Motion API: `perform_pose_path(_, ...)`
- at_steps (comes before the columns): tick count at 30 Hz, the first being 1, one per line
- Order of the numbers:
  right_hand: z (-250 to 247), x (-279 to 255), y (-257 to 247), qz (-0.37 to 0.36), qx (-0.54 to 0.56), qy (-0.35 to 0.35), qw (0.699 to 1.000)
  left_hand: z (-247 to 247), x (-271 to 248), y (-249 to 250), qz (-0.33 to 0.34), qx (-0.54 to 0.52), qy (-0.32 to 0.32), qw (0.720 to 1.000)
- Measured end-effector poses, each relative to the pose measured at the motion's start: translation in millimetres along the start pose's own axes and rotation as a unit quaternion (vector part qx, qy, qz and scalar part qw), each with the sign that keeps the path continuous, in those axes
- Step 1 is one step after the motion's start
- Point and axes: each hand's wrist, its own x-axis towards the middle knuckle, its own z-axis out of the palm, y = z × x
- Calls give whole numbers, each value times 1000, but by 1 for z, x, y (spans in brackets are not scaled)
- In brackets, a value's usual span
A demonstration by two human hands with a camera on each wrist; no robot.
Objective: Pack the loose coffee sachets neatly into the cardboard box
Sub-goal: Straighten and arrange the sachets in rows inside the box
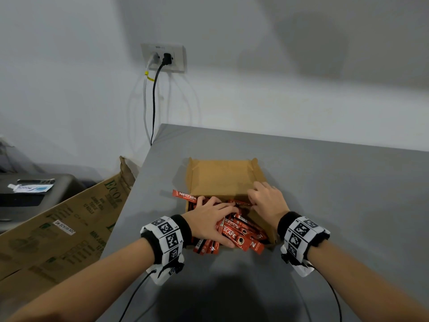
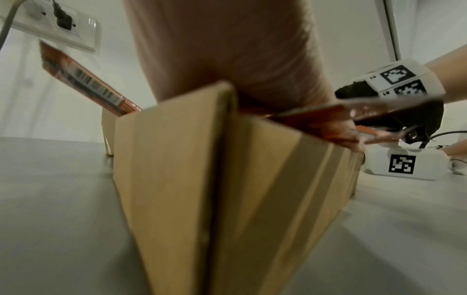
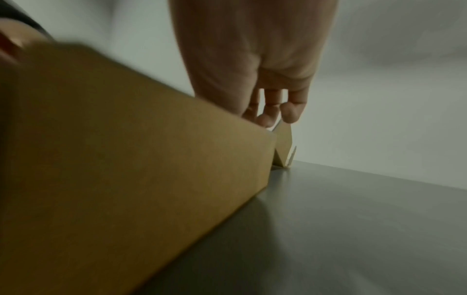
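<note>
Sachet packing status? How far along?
Done: most coffee sachets sit in the cardboard box, jumbled. In hand: left hand presses the pile; right hand fingers a sachet. Left: stray sachet overhanging the rim, others sticking out; straightening.

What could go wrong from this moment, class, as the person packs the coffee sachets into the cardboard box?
1. Sachets lie heaped crosswise under the left hand; pressing down may crease them rather than line them up.
2. One sachet sticks out over the cardboard box wall and could slip onto the table.
3. Some sachet ends overhang the near edge and may spill out.
</note>
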Motion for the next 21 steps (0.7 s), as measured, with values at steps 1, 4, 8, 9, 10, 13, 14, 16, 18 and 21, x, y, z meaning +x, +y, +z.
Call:
perform_pose_path(1,1,-1,2,19,9,4,1000,-1,0,0,0,2,-4,1000)
perform_pose_path(4,6,-1,9,65,48,12,997,-1,1,1,-4,6,-11,1000)
perform_pose_path(8,8,-3,13,78,120,42,989,-1,1,1,-6,4,-17,1000)
perform_pose_path(9,8,-3,14,69,132,37,988,-2,1,1,-7,5,-19,1000)
perform_pose_path(10,8,-3,15,60,146,33,987,-2,1,1,-9,6,-21,1000)
perform_pose_path(13,9,-2,19,57,199,55,977,-3,2,2,-14,8,-32,999)
perform_pose_path(14,10,-2,20,58,215,65,973,-3,2,2,-15,8,-34,999)
perform_pose_path(16,11,0,21,61,230,75,968,-3,2,2,-15,8,-34,999)
perform_pose_path(18,11,2,20,65,229,75,968,-3,2,2,-14,7,-32,999)
perform_pose_path(21,10,3,21,60,220,64,971,-3,2,2,-13,1,-31,999)
